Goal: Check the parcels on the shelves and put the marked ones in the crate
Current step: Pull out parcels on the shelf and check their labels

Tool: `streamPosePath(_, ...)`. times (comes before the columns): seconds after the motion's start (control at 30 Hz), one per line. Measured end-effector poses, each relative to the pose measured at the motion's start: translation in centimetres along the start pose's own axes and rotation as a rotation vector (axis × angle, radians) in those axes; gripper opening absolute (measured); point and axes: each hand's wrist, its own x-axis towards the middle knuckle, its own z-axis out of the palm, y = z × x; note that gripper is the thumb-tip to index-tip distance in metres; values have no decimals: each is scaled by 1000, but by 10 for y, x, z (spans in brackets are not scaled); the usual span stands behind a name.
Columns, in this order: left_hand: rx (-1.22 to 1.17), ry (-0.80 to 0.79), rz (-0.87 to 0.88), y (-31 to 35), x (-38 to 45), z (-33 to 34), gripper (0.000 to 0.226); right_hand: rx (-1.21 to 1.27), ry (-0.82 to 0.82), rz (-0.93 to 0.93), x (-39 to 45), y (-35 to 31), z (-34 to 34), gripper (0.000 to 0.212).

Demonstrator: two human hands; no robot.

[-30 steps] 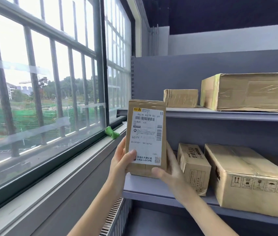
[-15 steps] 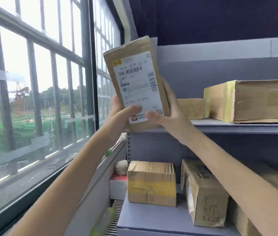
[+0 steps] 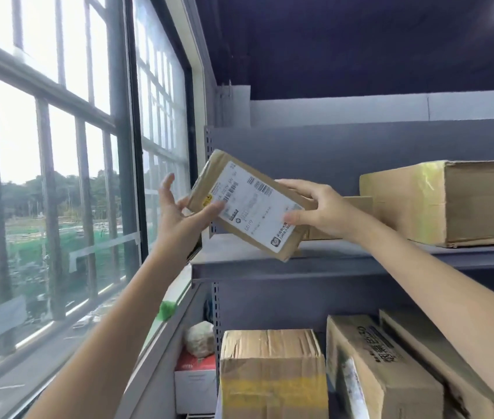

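A flat brown parcel (image 3: 248, 204) with a white shipping label is tilted over the left end of the upper grey shelf (image 3: 269, 263), its lower corner close to the shelf surface. My right hand (image 3: 315, 210) grips its right end, thumb on the label. My left hand (image 3: 179, 213) is at its left end with fingers spread, the thumb touching the label's edge. Behind my right hand a small brown box (image 3: 357, 207) is partly hidden. No crate is in view.
A large box with yellow tape (image 3: 445, 201) fills the upper shelf's right side. On the lower shelf stand a taped box (image 3: 272, 373) and two more boxes (image 3: 375, 367). A white-and-red box (image 3: 194, 379) sits beside the shelf post. A barred window (image 3: 58, 176) runs along the left.
The parcel has come down from upright in front of me and turned onto its side over the upper shelf. My left hand's fingers have opened from around it.
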Motion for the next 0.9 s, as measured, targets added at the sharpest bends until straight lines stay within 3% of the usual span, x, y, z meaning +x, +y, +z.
streamPosePath(0.27,555,-168,3,-29,13,-10,97,-237,23,18,18,16,2,41)
streamPosePath(0.37,750,-156,110,-30,24,-7,98,-280,-40,47,27,20,1,42)
streamPosePath(0.43,912,-182,191,-30,32,-4,87,-364,-73,58,35,24,0,45)
streamPosePath(0.53,994,-226,218,-38,43,1,76,-534,-59,42,46,34,3,52)
streamPosePath(0.9,1238,-248,314,-51,60,11,76,-799,-88,38,66,52,11,60)
